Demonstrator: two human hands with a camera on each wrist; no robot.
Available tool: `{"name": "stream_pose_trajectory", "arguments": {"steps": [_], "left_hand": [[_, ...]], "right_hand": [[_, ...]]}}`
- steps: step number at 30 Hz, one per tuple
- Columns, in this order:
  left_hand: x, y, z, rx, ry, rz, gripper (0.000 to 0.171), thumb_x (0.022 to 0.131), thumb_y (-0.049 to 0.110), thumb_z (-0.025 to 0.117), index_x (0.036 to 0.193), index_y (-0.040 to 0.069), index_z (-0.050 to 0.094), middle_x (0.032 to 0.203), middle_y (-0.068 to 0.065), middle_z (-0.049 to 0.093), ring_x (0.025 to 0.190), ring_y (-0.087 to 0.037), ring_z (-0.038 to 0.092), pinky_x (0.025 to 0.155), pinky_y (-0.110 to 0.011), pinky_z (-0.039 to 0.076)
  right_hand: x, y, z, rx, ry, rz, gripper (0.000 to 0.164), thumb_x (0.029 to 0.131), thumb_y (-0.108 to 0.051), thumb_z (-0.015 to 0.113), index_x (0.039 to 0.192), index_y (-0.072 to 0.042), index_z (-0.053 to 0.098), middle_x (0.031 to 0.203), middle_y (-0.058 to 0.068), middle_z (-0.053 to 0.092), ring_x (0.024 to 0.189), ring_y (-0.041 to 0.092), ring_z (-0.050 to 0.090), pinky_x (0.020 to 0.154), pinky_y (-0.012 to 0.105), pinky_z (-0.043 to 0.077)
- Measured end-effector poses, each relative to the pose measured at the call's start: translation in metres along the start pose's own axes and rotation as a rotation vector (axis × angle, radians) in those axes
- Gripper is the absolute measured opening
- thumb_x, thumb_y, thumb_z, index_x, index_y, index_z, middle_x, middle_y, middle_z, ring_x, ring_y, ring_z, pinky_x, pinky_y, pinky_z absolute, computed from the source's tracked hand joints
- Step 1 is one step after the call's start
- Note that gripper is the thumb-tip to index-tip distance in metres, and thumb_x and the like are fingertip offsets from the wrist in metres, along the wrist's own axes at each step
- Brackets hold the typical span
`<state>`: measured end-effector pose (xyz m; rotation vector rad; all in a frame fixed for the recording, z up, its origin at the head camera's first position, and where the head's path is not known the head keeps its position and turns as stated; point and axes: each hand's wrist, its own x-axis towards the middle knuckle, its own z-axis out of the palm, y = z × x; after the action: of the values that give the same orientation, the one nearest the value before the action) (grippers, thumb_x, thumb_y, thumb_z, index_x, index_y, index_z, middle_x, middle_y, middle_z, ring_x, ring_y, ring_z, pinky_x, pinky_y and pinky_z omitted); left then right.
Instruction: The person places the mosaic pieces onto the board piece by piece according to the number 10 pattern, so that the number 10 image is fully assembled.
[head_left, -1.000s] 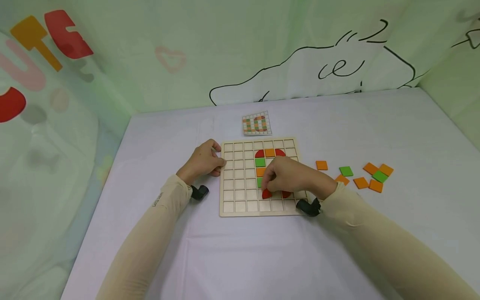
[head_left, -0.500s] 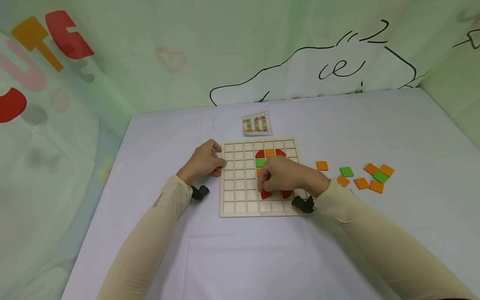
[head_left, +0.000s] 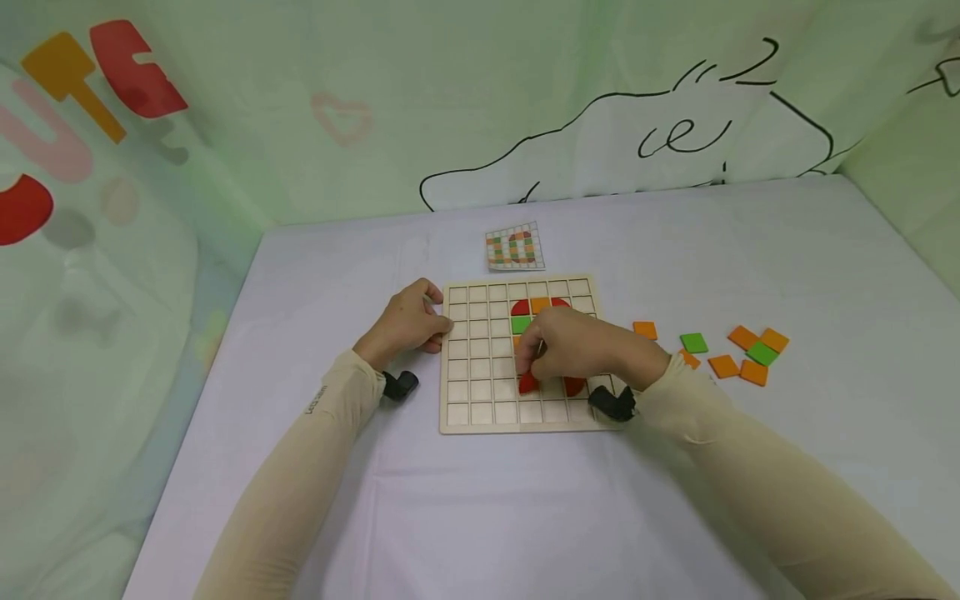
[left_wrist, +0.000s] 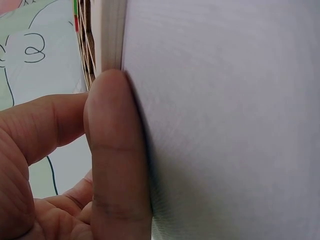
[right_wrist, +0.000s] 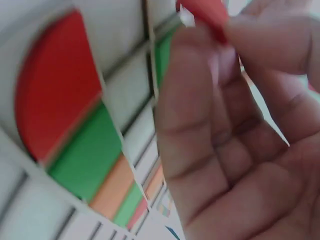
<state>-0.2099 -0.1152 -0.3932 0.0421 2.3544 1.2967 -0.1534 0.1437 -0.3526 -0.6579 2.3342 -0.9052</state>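
Observation:
A wooden grid board (head_left: pixel 480 412) lies on the white table, with several red, orange and green tiles in its right half. My right hand (head_left: pixel 573 343) is over these and pinches a red quarter-circle tile (head_left: pixel 528 383) at a lower cell. In the right wrist view that red tile (right_wrist: pixel 207 12) is between thumb and fingertip, tilted above the grid. Another red rounded tile (right_wrist: pixel 60 85) sits in the board beside a green square tile (right_wrist: pixel 87 150). My left hand (head_left: pixel 405 321) touches the board's left edge; in the left wrist view a straight finger (left_wrist: pixel 117 150) presses its side.
A printed pattern card (head_left: pixel 514 247) lies just behind the board. To the right are scattered loose tiles, such as an orange square (head_left: pixel 723 367) and a green square (head_left: pixel 693 342). A patterned curtain (head_left: pixel 360 108) hangs behind the table.
The right hand shifted slightly left, then back a little to the right; the red tile it pinches now sits slightly farther left and higher. The left hand stays put.

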Motion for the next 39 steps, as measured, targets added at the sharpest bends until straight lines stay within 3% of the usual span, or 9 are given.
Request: {"name": "stream_pose_trajectory", "arguments": {"steps": [8, 20, 27, 33, 39], "left_hand": [[0.000, 0.000, 0.000, -0.003, 0.002, -0.002, 0.039, 0.095, 0.004, 0.071, 0.128, 0.004, 0.050, 0.101, -0.014, 0.059, 0.072, -0.019, 0.068, 0.066, -0.031, 0.065], [-0.001, 0.000, 0.000, -0.001, -0.004, 0.012, 0.039, 0.096, 0.005, 0.072, 0.127, 0.004, 0.050, 0.100, -0.014, 0.059, 0.072, -0.019, 0.068, 0.066, -0.031, 0.065], [-0.001, 0.000, -0.001, 0.000, -0.006, 0.014, 0.038, 0.096, 0.005, 0.071, 0.127, 0.004, 0.050, 0.101, -0.014, 0.059, 0.073, -0.020, 0.068, 0.066, -0.031, 0.065], [-0.001, 0.000, 0.000, -0.005, -0.007, 0.018, 0.038, 0.096, 0.005, 0.071, 0.128, 0.003, 0.050, 0.102, -0.015, 0.059, 0.073, -0.020, 0.069, 0.066, -0.031, 0.065], [0.000, -0.001, 0.000, -0.002, -0.003, 0.019, 0.038, 0.096, 0.005, 0.071, 0.128, 0.003, 0.050, 0.102, -0.015, 0.059, 0.072, -0.020, 0.069, 0.066, -0.031, 0.065]], "right_hand": [[0.005, 0.001, -0.005, -0.115, -0.090, -0.059, 0.030, 0.079, 0.011, 0.060, 0.081, -0.010, 0.081, 0.078, -0.003, 0.072, 0.071, 0.012, 0.058, 0.061, 0.025, 0.050], [0.011, 0.003, 0.008, -0.091, 0.010, -0.046, 0.023, 0.083, 0.008, 0.067, 0.083, -0.011, 0.080, 0.083, -0.004, 0.073, 0.078, 0.013, 0.060, 0.070, 0.027, 0.055], [0.012, 0.002, 0.016, -0.073, 0.049, -0.026, 0.012, 0.084, -0.005, 0.080, 0.077, -0.014, 0.077, 0.078, -0.006, 0.070, 0.075, 0.012, 0.058, 0.066, 0.026, 0.052], [0.010, -0.004, 0.019, -0.106, 0.065, 0.024, 0.016, 0.080, 0.003, 0.075, 0.076, -0.012, 0.078, 0.085, -0.003, 0.069, 0.079, 0.014, 0.058, 0.064, 0.025, 0.051], [0.009, -0.004, 0.020, -0.128, 0.068, -0.013, 0.016, 0.080, 0.001, 0.078, 0.072, -0.013, 0.078, 0.085, -0.002, 0.068, 0.080, 0.013, 0.059, 0.064, 0.025, 0.053]]}}
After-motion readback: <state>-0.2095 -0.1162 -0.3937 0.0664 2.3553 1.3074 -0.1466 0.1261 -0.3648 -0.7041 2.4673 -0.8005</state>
